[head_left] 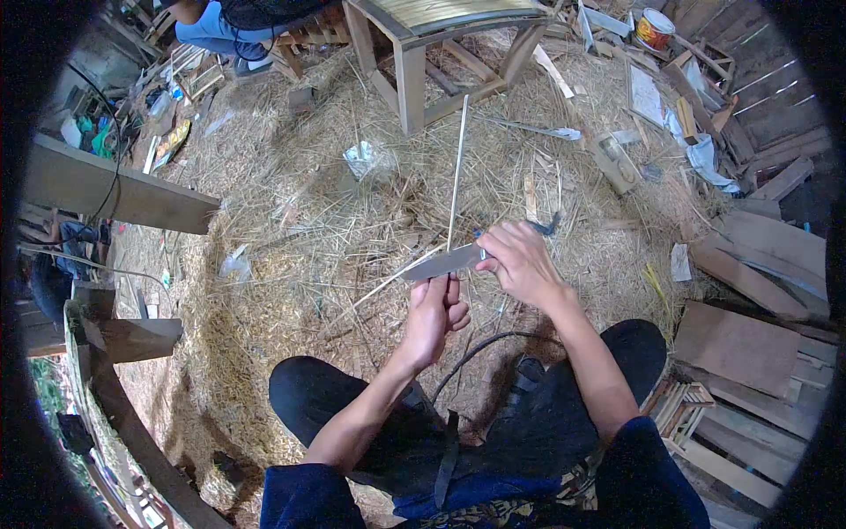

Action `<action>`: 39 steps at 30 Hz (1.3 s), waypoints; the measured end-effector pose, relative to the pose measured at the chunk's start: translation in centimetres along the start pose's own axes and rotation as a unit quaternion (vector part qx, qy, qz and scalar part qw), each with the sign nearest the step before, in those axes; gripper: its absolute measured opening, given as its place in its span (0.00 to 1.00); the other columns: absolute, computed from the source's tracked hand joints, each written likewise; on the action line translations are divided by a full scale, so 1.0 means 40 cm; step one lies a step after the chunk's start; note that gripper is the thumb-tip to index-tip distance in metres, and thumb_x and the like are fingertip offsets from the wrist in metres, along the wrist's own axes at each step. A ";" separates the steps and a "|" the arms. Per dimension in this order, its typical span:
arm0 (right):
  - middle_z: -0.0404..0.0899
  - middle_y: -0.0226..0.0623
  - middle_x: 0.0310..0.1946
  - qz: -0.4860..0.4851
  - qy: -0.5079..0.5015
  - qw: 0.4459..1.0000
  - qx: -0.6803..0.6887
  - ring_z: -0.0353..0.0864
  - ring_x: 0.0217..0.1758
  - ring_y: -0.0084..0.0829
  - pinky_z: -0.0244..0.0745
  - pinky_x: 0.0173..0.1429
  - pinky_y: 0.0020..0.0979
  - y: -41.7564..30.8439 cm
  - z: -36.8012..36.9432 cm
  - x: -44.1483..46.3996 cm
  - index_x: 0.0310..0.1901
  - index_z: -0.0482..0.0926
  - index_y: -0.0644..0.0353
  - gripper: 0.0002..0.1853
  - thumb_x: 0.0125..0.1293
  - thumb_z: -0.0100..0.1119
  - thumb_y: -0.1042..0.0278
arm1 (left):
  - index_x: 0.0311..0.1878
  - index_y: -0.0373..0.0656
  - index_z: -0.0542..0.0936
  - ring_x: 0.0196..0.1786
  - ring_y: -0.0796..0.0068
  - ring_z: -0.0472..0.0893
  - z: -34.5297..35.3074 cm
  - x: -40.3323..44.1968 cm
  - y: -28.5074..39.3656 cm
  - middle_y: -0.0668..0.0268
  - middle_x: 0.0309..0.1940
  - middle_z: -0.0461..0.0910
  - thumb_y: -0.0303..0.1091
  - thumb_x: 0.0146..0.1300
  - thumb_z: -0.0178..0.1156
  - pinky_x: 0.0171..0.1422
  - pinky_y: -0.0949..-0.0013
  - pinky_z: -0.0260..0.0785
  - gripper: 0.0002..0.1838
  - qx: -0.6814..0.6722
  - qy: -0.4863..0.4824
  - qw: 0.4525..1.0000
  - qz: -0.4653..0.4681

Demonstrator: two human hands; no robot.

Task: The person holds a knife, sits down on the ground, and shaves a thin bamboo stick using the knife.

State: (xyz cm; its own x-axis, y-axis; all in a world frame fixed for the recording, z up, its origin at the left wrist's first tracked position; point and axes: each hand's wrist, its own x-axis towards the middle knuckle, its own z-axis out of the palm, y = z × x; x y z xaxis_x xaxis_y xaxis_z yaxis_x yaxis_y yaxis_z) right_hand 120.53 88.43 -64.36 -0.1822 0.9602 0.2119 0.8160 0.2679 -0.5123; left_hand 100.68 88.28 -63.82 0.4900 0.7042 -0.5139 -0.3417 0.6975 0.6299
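My right hand (522, 266) is closed round the handle of a wide-bladed knife (443, 263), whose blade points left. Just below the blade, my left hand (430, 323) is closed on a long thin pale strip (457, 172), like split bamboo or wood. The strip runs away from me, and its near end is hidden behind the blade and my fingers. Blade and strip cross at my left fingertips. Whether the edge is cutting in, I cannot tell.
Straw and shavings (264, 300) cover the ground. Ahead stands a slatted wooden stool-like frame (410, 88), with another person's leg (220, 31) beside it. Wooden beams (123, 185) jut in at left. Boards (740, 348) lie at right, and a bucket (655, 28) stands far right.
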 end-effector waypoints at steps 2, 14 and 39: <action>0.78 0.39 0.35 0.088 -0.020 0.996 -0.004 0.77 0.43 0.44 0.67 0.49 0.43 0.033 -0.014 -0.001 0.41 0.77 0.59 0.12 0.62 0.63 0.62 | 0.39 0.50 0.64 0.16 0.84 0.53 0.027 -0.042 0.009 0.76 0.21 0.56 0.47 0.79 0.43 0.19 0.75 0.47 0.14 0.011 0.017 1.000 -0.023; 0.79 0.42 0.35 0.091 0.049 0.991 -0.085 0.78 0.40 0.46 0.68 0.48 0.44 0.044 -0.018 -0.014 0.43 0.76 0.59 0.14 0.70 0.55 0.54 | 0.48 0.46 0.69 0.20 0.82 0.54 -0.061 -0.031 -0.020 0.75 0.20 0.56 0.55 0.79 0.38 0.24 0.75 0.49 0.21 0.074 -0.043 0.993 -0.082; 0.77 0.46 0.24 0.160 -0.015 0.985 0.056 0.78 0.31 0.52 0.69 0.37 0.48 0.026 -0.001 -0.014 0.40 0.76 0.57 0.20 0.74 0.49 0.46 | 0.51 0.46 0.69 0.20 0.84 0.58 -0.075 0.019 0.006 0.75 0.20 0.59 0.44 0.79 0.45 0.24 0.76 0.53 0.12 0.065 -0.009 0.997 0.049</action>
State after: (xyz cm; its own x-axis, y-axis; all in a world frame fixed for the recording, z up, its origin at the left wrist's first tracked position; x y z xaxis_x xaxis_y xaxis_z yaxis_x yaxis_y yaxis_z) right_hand 121.50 88.17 -64.95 0.0563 0.9984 0.0006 0.7687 -0.0430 -0.6381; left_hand 98.55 89.38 -65.80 0.4742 0.7645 -0.4367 -0.2829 0.6020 0.7467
